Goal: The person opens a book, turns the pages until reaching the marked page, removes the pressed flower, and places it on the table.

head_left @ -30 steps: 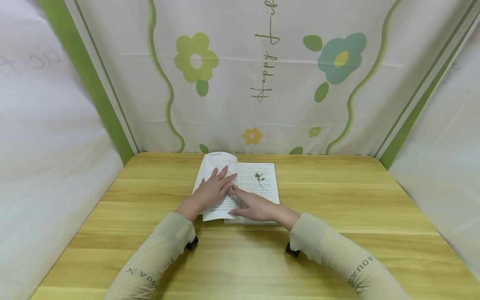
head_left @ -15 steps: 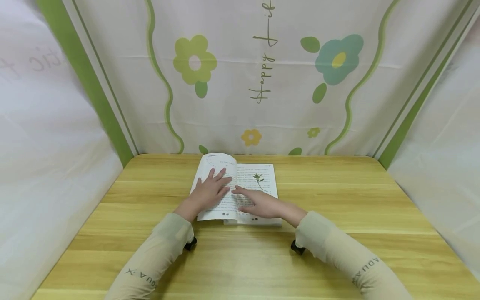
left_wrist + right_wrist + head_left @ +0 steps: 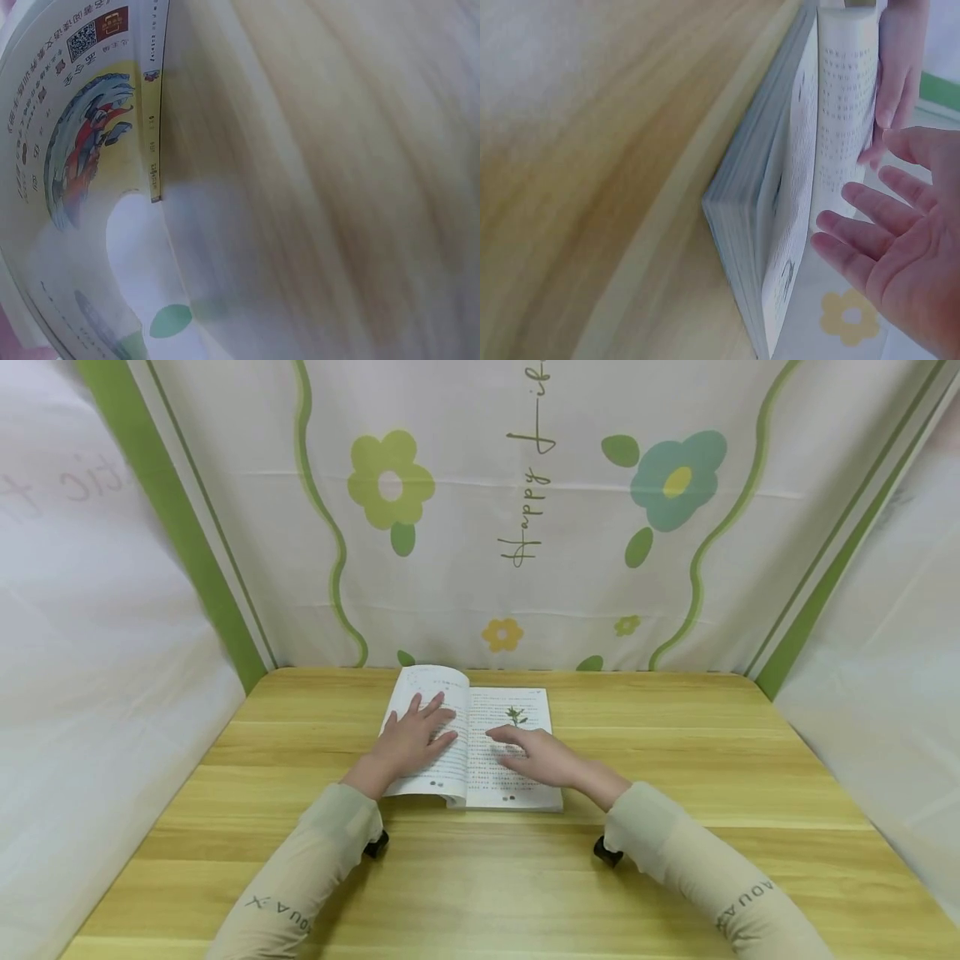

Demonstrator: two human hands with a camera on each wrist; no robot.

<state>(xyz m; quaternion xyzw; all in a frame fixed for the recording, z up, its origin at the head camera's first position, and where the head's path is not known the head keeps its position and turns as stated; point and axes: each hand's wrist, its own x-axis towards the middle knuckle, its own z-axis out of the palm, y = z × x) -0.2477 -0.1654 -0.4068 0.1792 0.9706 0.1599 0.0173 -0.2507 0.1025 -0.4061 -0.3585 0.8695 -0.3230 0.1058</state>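
An open book [image 3: 487,785] with printed pages lies on the wooden table in the head view. My left hand [image 3: 408,743] rests on its left page, fingers spread. Over the right page is my right hand [image 3: 546,758], its fingers loosely extended and holding nothing. Just beyond the right fingers, a green leafy sprig [image 3: 516,716] lies on that page, its stem hidden by the hand. The left wrist view catches the illustrated outer cover [image 3: 82,172] of the raised left side. In the right wrist view the thick page block [image 3: 757,180] shows below my right hand [image 3: 907,247].
The wooden table [image 3: 480,885] extends around the book on both sides and in front. A flower-printed curtain [image 3: 465,543] hangs right behind its far edge, with white fabric [image 3: 97,652] at the left. Dark wrist cameras [image 3: 607,852] sit under the sleeves.
The left pages have swung further left and spread flatter under my left hand, which moved slightly left. My right hand has drawn away to the right, now covering the sprig's stem.
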